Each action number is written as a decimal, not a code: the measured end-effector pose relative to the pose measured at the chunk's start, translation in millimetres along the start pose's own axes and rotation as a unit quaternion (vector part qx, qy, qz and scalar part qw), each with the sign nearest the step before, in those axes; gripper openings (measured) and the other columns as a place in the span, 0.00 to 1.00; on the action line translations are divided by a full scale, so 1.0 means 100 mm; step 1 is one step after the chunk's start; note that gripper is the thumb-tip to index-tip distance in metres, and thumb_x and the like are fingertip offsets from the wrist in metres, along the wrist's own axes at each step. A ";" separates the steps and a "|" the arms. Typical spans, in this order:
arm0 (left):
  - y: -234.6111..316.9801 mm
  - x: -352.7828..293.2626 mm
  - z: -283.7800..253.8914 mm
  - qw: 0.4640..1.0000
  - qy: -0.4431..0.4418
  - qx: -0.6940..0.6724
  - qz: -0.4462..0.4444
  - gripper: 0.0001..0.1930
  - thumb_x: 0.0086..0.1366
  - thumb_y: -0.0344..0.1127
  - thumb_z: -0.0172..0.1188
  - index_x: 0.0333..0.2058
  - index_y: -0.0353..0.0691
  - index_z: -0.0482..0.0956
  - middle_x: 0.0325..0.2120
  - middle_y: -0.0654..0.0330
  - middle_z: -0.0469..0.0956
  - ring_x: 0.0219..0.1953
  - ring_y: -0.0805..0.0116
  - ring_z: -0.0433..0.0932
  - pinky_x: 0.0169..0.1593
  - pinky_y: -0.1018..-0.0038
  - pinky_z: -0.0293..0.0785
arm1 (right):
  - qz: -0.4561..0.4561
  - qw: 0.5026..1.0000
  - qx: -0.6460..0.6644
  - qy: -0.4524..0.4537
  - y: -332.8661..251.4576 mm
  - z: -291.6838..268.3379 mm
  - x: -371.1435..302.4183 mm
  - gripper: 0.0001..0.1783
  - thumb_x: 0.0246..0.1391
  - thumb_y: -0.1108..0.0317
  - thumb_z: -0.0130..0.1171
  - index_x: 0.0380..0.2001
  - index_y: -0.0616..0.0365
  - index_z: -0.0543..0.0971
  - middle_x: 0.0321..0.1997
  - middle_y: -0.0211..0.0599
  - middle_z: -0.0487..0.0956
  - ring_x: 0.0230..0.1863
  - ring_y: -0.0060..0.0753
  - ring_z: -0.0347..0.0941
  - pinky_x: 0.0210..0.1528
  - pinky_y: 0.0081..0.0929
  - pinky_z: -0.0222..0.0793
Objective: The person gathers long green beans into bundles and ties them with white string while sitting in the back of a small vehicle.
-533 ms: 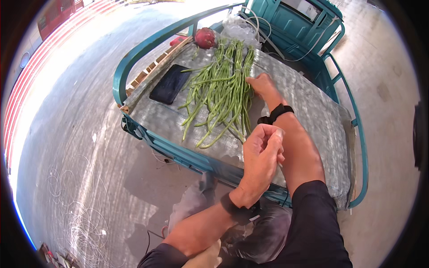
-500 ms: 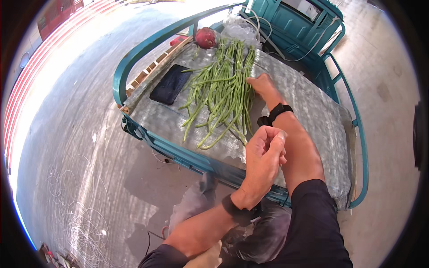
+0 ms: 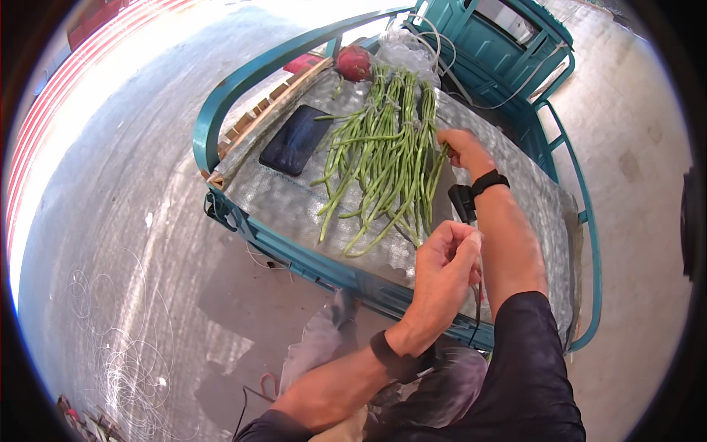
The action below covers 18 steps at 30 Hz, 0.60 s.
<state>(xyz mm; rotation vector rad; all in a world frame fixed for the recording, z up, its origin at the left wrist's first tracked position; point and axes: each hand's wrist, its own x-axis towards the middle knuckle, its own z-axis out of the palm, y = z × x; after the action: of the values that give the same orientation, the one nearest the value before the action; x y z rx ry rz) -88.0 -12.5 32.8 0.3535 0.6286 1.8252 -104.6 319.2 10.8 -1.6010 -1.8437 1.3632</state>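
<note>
Long green beans (image 3: 379,158), tied near their tops into several bundles, lie fanned out on a grey woven sheet (image 3: 515,214) over a cart bed. At the right edge of the bundles, my right hand (image 3: 465,149) has its fingers curled in, seemingly pinching a bean. My left hand (image 3: 445,269) is held up nearer to me, in front of my right forearm. Its thumb and forefinger are pinched together; anything between them is too small to make out. Each wrist wears a black band, and a dark device hangs at the right one.
A black phone (image 3: 296,140) lies left of the beans. Behind them are a red dragon fruit (image 3: 354,63) and a clear plastic bag (image 3: 407,53). A teal metal rail (image 3: 213,110) borders the cart, with wooden slats (image 3: 254,118) inside it. Tangled thin line (image 3: 125,368) is on the floor.
The view has shifted, so the cart and beans appear slightly further right. My right hand has drawn a little away from the bundles, fingers curled; the rightmost beans spread toward it. My left hand stays pinched.
</note>
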 end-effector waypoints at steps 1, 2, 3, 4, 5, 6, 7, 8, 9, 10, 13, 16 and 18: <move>-0.01 0.00 -0.01 1.000 -0.007 0.003 -0.005 0.06 0.75 0.35 0.57 0.41 0.39 0.78 0.25 0.71 0.73 0.26 0.84 0.70 0.31 0.83 0.70 | -0.024 1.000 0.005 -0.015 0.08 -0.20 -0.04 0.13 0.46 0.66 0.66 0.18 0.56 0.72 0.15 0.29 0.64 0.13 0.23 0.56 0.15 0.24 0.47; -0.03 -0.02 0.06 1.000 -0.018 -0.007 -0.014 0.06 0.75 0.35 0.57 0.41 0.39 0.78 0.25 0.71 0.73 0.26 0.84 0.70 0.31 0.83 0.70 | 0.015 1.000 -0.002 -0.007 0.18 -0.56 0.01 0.11 0.46 0.66 0.66 0.18 0.55 0.73 0.15 0.28 0.65 0.13 0.23 0.58 0.15 0.24 0.48; 0.00 0.01 0.02 1.000 -0.009 -0.007 -0.010 0.06 0.75 0.36 0.57 0.41 0.39 0.78 0.25 0.71 0.73 0.26 0.84 0.70 0.31 0.83 0.69 | 0.015 0.999 -0.032 0.025 0.14 -0.57 -0.12 0.11 0.45 0.66 0.67 0.19 0.55 0.74 0.15 0.27 0.65 0.13 0.21 0.58 0.14 0.23 0.49; -0.01 0.00 0.03 1.000 -0.009 -0.010 -0.015 0.07 0.74 0.36 0.57 0.41 0.39 0.78 0.24 0.71 0.72 0.25 0.84 0.69 0.31 0.83 0.69 | 0.019 0.998 -0.058 0.018 0.20 -0.76 -0.20 0.11 0.46 0.66 0.67 0.19 0.54 0.75 0.16 0.27 0.66 0.15 0.21 0.60 0.15 0.23 0.52; -0.02 -0.01 0.06 1.000 -0.010 -0.014 -0.020 0.07 0.74 0.36 0.57 0.41 0.39 0.78 0.24 0.71 0.72 0.25 0.84 0.69 0.31 0.83 0.69 | 0.026 0.994 -0.100 0.021 0.24 -0.95 -0.28 0.12 0.48 0.64 0.67 0.20 0.54 0.75 0.17 0.27 0.67 0.17 0.22 0.62 0.17 0.23 0.56; 0.03 0.00 0.03 1.000 -0.003 -0.018 -0.013 0.06 0.74 0.36 0.57 0.41 0.39 0.78 0.24 0.71 0.72 0.26 0.84 0.70 0.31 0.83 0.69 | 0.007 0.990 -0.138 -0.005 0.19 -0.96 -0.47 0.11 0.51 0.62 0.66 0.22 0.54 0.77 0.20 0.25 0.70 0.20 0.21 0.64 0.22 0.25 0.61; 0.03 -0.01 0.05 1.000 -0.004 -0.019 -0.009 0.06 0.74 0.35 0.57 0.41 0.39 0.78 0.24 0.71 0.72 0.26 0.84 0.70 0.31 0.83 0.69 | 0.012 0.985 -0.164 -0.059 0.23 -1.11 -0.59 0.11 0.51 0.61 0.68 0.23 0.53 0.78 0.21 0.25 0.71 0.22 0.21 0.66 0.24 0.25 0.63; 0.01 -0.02 0.04 1.000 -0.002 -0.020 -0.011 0.06 0.74 0.35 0.57 0.41 0.39 0.78 0.24 0.71 0.72 0.26 0.84 0.70 0.31 0.83 0.69 | 0.019 0.975 -0.188 -0.114 0.25 -1.21 -0.68 0.11 0.51 0.60 0.69 0.25 0.53 0.79 0.22 0.24 0.72 0.24 0.21 0.68 0.27 0.26 0.64; 0.00 -0.03 0.04 1.000 -0.009 -0.021 -0.012 0.06 0.74 0.35 0.57 0.41 0.39 0.77 0.24 0.70 0.72 0.26 0.84 0.70 0.31 0.83 0.69 | 0.022 0.975 -0.188 -0.116 0.25 -1.26 -0.73 0.11 0.51 0.60 0.69 0.25 0.53 0.79 0.22 0.24 0.72 0.24 0.21 0.68 0.27 0.26 0.64; -0.02 -0.04 0.04 1.000 -0.019 -0.019 -0.015 0.06 0.74 0.35 0.57 0.41 0.39 0.77 0.24 0.70 0.72 0.26 0.84 0.70 0.31 0.83 0.69 | 0.047 0.961 -0.242 -0.127 0.24 -1.33 -0.81 0.14 0.53 0.55 0.69 0.26 0.53 0.79 0.24 0.24 0.74 0.25 0.22 0.69 0.28 0.26 0.65; -0.02 -0.07 0.05 0.998 -0.040 -0.004 -0.040 0.06 0.74 0.35 0.57 0.41 0.39 0.77 0.24 0.70 0.72 0.26 0.83 0.69 0.31 0.83 0.69 | 0.048 0.965 -0.248 -0.066 0.29 -1.32 -0.78 0.21 0.55 0.45 0.68 0.31 0.52 0.80 0.28 0.26 0.77 0.29 0.23 0.72 0.30 0.25 0.66; -0.05 -0.06 0.09 0.997 -0.036 0.023 -0.066 0.06 0.74 0.35 0.57 0.40 0.38 0.77 0.25 0.69 0.72 0.25 0.83 0.69 0.31 0.83 0.69 | 0.018 0.988 -0.146 0.043 0.38 -1.23 -0.43 0.31 0.54 0.34 0.65 0.38 0.54 0.81 0.32 0.29 0.79 0.34 0.26 0.76 0.34 0.25 0.67; -0.07 -0.05 0.08 0.997 -0.031 0.018 -0.066 0.06 0.74 0.34 0.57 0.40 0.38 0.77 0.25 0.69 0.73 0.25 0.83 0.69 0.30 0.83 0.69 | 0.006 0.982 -0.184 0.039 0.34 -0.86 -0.25 0.29 0.53 0.38 0.69 0.32 0.58 0.80 0.31 0.35 0.81 0.27 0.30 0.74 0.27 0.29 0.67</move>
<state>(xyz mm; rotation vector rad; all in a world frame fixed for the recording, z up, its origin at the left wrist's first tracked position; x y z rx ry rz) -77.2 -13.3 35.6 0.3831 0.6281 1.6733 -11.8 330.7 32.0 -1.8127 -2.1327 0.9846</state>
